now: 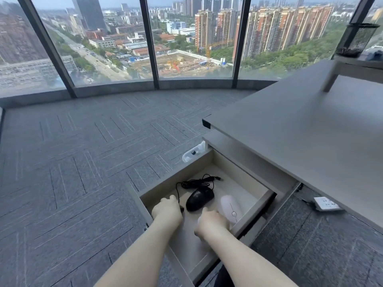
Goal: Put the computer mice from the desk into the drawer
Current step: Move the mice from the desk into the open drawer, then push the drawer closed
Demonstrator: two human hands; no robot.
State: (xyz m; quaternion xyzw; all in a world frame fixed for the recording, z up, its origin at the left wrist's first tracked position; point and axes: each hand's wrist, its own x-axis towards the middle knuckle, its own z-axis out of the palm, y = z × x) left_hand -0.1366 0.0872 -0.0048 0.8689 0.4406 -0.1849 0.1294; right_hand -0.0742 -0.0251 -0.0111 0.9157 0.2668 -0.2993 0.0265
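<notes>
While both hands are reaching into the open drawer (257, 200), the left hand (166, 212) is pinching the black mouse's (199, 198) limp cord and the right hand (211, 223) is cupping a light, smooth white mouse (229, 206).

Two mice (200, 198) side by side in drawer (244, 183), under desk (300, 129)

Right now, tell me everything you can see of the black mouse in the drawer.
The black mouse is a wired one with a glossy, smooth plastic-looking shell. It lies flat on the pale floor of the open drawer, tilted diagonally. Its thin black cable lies loosely coiled behind it and ends in a plug. A white mouse lies to its right. Both hands are close; whether either touches it is unclear.
</notes>
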